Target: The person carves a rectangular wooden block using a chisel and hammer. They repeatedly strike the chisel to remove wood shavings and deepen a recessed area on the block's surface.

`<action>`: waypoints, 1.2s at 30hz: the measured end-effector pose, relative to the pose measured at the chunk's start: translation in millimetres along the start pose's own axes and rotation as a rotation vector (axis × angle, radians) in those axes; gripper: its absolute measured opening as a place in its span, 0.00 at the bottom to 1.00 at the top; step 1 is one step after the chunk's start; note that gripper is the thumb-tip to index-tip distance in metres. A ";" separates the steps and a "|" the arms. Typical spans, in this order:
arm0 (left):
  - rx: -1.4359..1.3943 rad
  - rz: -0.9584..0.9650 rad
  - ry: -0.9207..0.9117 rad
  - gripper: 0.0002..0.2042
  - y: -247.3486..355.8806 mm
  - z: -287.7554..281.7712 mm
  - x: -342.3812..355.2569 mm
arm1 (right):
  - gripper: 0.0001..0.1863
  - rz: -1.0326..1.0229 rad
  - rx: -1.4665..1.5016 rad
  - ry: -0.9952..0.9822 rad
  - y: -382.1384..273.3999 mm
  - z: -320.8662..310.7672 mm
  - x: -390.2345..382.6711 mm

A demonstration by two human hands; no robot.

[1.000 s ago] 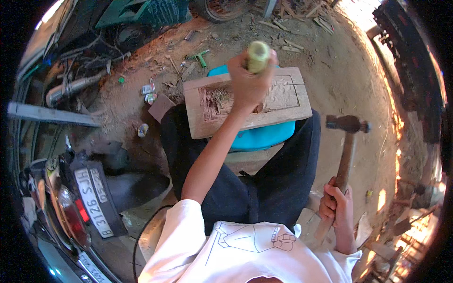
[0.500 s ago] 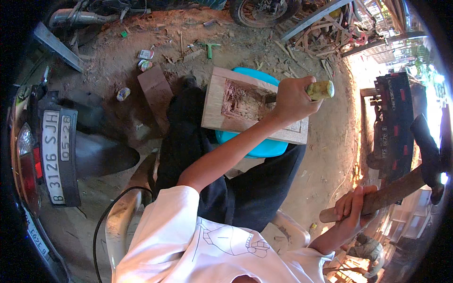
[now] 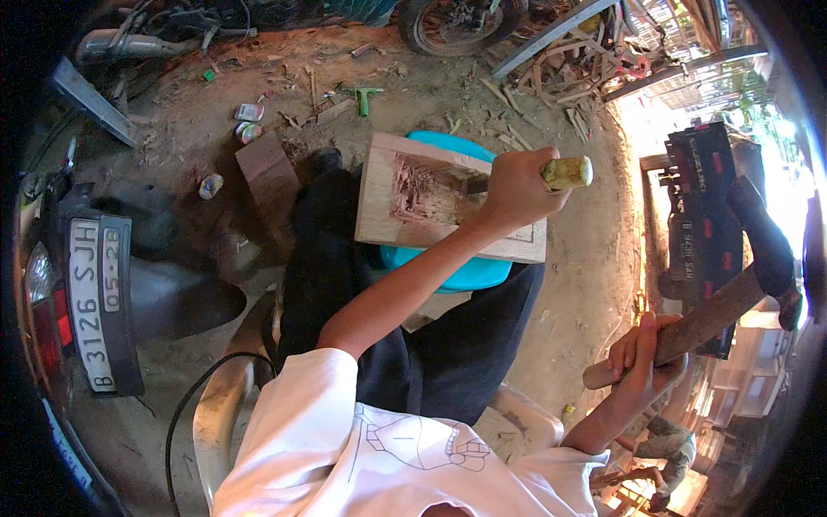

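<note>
My left hand (image 3: 521, 188) grips the yellowish handle (image 3: 570, 172) of a chisel. Its blade (image 3: 476, 184) reaches into a rough hollow cut in a pale wooden block (image 3: 376, 202). The block rests across a bright blue stool (image 3: 457, 274) in front of my knees. Out to the right, my right hand (image 3: 642, 351) is wrapped round the wooden handle (image 3: 711, 320) of a hammer. The dark hammer head (image 3: 764, 241) is up and well apart from the chisel. Fingers of my left hand hide part of the chisel and the block's right side.
A motorcycle's rear with a number plate (image 3: 99, 302) stands at the left. A reddish-brown slab (image 3: 265, 177) and a green T-shaped tool (image 3: 363, 99) lie on the dirt floor. Scrap wood (image 3: 560, 73) is piled beyond. Another person (image 3: 668, 448) is at the lower right.
The whole view has shifted slightly. The hammer head sits a little higher at the right. My left hand keeps its hold on the chisel in the hollow.
</note>
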State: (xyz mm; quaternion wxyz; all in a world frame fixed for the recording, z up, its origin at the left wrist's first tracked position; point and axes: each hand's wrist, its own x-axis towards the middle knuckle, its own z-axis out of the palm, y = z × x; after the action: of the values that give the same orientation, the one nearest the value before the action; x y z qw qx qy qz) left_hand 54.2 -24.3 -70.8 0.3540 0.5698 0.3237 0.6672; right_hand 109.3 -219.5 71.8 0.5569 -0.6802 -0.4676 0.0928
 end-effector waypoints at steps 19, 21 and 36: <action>-0.164 -0.278 -0.013 0.21 2.8 -67.7 48.3 | 0.08 0.364 0.372 -0.152 8.2 -9.6 5.4; -0.037 -0.120 0.057 0.19 4.6 -56.4 43.7 | 0.06 0.378 0.369 -0.140 8.4 -9.2 5.9; -0.015 0.117 -0.158 0.12 38.8 -0.4 -16.5 | 0.03 0.427 0.453 -0.174 23.3 -10.0 -0.4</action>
State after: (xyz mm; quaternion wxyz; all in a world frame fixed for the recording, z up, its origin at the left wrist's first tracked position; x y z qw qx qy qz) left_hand 51.4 -59.2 -47.2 0.3432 0.6360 0.2561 0.6419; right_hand 128.0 -225.2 55.6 0.6201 -0.6111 -0.3275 0.3671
